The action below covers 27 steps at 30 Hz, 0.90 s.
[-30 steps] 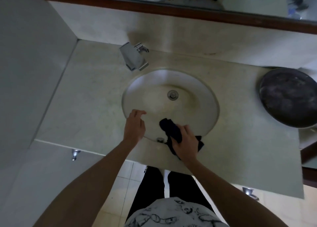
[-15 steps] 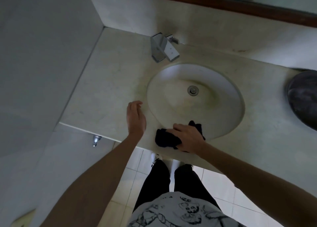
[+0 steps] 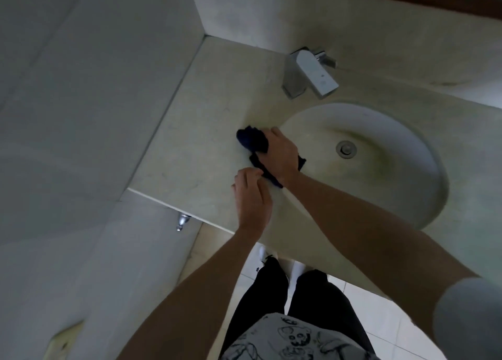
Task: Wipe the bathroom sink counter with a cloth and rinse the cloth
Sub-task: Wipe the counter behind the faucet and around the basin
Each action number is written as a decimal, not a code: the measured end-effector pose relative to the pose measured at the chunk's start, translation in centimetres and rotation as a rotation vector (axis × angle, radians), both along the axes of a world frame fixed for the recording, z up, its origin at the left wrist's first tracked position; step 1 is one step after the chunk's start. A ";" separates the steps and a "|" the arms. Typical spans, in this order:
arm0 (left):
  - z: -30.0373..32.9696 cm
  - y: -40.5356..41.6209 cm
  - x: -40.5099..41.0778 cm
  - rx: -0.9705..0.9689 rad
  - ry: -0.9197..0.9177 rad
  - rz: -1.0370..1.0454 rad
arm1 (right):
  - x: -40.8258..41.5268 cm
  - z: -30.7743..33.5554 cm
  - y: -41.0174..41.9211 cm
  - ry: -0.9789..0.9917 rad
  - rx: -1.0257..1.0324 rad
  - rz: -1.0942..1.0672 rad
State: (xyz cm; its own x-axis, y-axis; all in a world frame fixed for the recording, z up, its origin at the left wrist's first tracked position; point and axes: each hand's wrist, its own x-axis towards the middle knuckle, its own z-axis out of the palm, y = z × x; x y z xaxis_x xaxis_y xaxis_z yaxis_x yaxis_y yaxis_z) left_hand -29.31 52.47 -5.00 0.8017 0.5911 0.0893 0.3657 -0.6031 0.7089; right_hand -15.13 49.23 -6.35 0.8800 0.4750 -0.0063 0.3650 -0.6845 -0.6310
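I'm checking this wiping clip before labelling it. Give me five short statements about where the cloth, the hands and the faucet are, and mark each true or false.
1. The right hand grips the dark cloth. True.
2. The cloth lies in the sink basin over the drain. False: it is on the counter, left of the basin.
3. The left hand holds a second cloth. False: it holds nothing that shows, and sits just next to the cloth's near end.
4. Water runs from the faucet. False: no stream shows.
5. The counter's left end meets a wall. True.
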 end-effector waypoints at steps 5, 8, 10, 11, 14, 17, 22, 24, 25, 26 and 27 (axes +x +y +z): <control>-1.6 -0.9 0.0 0.036 0.070 -0.091 | 4.8 -0.1 0.0 0.148 0.080 -0.147; -2.6 -1.7 -0.2 0.083 0.110 -0.124 | 4.2 -0.5 -6.2 0.069 -0.013 -0.193; -2.9 -1.9 0.0 0.130 0.155 -0.151 | 2.7 -0.7 -10.8 0.004 -0.055 -0.087; -3.1 -2.0 0.1 0.143 0.168 -0.158 | 1.9 -1.0 -12.5 -0.015 -0.079 -0.007; -3.3 -2.0 0.1 0.174 0.210 -0.161 | -0.2 -2.0 -13.4 0.070 -0.142 0.207; -3.4 -2.0 0.2 0.159 0.248 -0.138 | -1.0 -3.3 -10.1 0.127 -0.169 0.251; -3.3 -2.2 0.4 0.190 0.272 -0.140 | 3.0 -3.7 -5.7 0.135 -0.063 0.004; -3.4 -2.0 0.3 0.208 0.284 -0.155 | 5.1 -3.6 -5.3 0.102 -0.032 -0.064; -3.5 -2.0 0.3 0.224 0.291 -0.164 | 6.1 -3.6 -5.3 0.086 -0.039 -0.104; -3.6 -2.0 0.3 0.238 0.299 -0.169 | 7.2 -3.5 -5.5 0.079 -0.051 -0.154; -3.5 -2.0 0.4 0.246 0.305 -0.167 | 8.3 -3.4 -5.8 0.077 -0.056 -0.205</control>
